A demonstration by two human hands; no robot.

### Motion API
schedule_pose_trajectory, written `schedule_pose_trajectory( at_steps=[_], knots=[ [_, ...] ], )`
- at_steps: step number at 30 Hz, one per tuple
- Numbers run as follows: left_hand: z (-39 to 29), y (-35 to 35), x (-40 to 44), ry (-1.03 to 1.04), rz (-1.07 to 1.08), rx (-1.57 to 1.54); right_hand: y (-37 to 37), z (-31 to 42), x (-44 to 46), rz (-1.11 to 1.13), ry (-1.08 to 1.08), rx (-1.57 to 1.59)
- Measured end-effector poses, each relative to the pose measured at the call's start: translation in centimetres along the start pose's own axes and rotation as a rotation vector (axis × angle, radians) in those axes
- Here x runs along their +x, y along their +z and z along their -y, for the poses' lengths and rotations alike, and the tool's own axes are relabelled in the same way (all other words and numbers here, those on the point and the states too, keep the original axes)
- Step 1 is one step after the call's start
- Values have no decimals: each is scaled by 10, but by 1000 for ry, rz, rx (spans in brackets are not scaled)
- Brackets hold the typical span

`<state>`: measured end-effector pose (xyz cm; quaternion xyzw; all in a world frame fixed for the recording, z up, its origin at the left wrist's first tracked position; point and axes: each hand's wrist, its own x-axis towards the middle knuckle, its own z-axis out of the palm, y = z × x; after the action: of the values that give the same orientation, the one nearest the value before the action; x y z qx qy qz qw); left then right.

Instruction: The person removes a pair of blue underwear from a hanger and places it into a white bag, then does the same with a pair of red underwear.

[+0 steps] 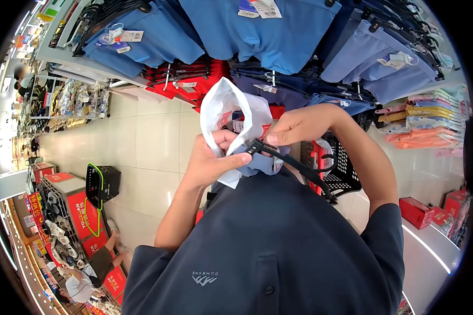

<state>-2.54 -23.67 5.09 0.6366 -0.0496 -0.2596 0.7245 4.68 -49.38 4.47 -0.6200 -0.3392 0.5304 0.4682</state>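
In front of my chest, my left hand (211, 160) is closed on the edge of a white plastic bag (257, 107), its thumb over a folded blue-grey garment (257, 164). The bag's mouth gapes upward, with something dark and a tag partly visible inside. A black clip hanger (299, 167) lies across the garment, one clip beside my left thumb and the other end hanging down to the right. My right hand (294, 126) has its fingers bent and its thumb pressed at the hanger near that clip. Its fingertips are partly hidden.
Blue shorts (263, 37) with tags hang on racks ahead, above red garments (189, 79). A black shopping basket (341, 165) is partly hidden by the hanger. Another basket (102, 184) with a green handle is at left, near a crouching person (84, 281). Folded clothes (425, 121) are stacked right.
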Motion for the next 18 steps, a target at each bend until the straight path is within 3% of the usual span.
schedule_pose_trajectory(
  at_steps=[1,3,5,7,8,13,15,18],
  knots=[
    [-2,-4,-2,37,-21,-52,2,-8,3,4,-3,-3],
    [-8,-17,-5,12,-50,-107,11,-37,15,-20,-204,343],
    [-12,-35,-7,51,-201,-205,16,-63,20,14,-169,538],
    [-13,-58,-10,82,-262,-231,25,-69,14,-320,-22,151],
    [-16,-64,-9,91,-313,-215,34,-60,7,-479,-94,166],
    [-18,-116,-11,127,-355,-138,62,-54,15,-741,71,90],
    [-9,-142,-12,133,-435,-80,73,-40,23,-955,-73,176],
    [-1,-171,-17,115,-462,-113,81,-20,39,-895,-148,325]
  ],
)
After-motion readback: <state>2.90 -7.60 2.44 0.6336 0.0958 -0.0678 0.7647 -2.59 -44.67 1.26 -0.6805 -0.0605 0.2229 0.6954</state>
